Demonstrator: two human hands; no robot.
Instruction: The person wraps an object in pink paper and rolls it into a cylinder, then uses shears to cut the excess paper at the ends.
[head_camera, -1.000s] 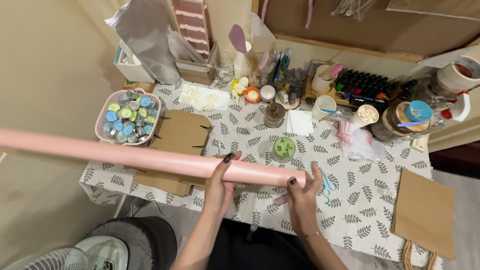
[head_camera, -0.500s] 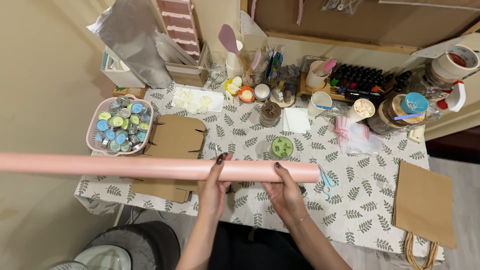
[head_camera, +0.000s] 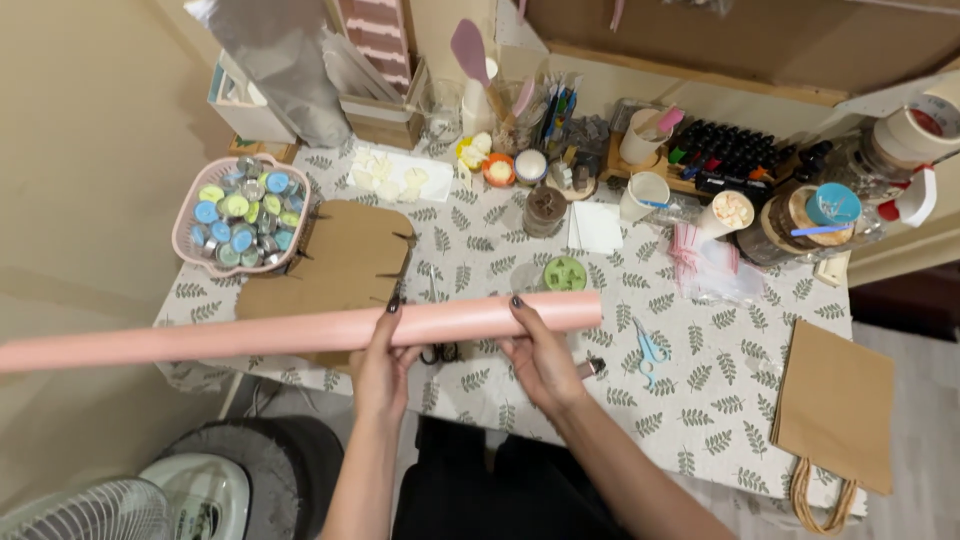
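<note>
A long pink paper roll (head_camera: 250, 338) lies level across the view, above the front of the table with the leaf-print cloth (head_camera: 720, 420). My left hand (head_camera: 382, 362) grips it from below near its middle. My right hand (head_camera: 538, 350) grips it closer to its right end, with one finger over the top. The roll's left end runs out past the table and the frame's left edge. Under the roll, between my hands, something dark lies on the cloth, partly hidden.
A flat brown cardboard piece (head_camera: 340, 262) lies behind the roll, with a pink basket of small tins (head_camera: 240, 215) beside it. Blue scissors (head_camera: 650, 347), a green round lid (head_camera: 565, 273), a brown paper bag (head_camera: 835, 405) and crowded jars and cups at the back. A fan (head_camera: 90, 510) stands on the floor.
The roll has swung from tilted to nearly level and sits lower in view. My hands have slid nearer its right end, and the view has shifted slightly.
</note>
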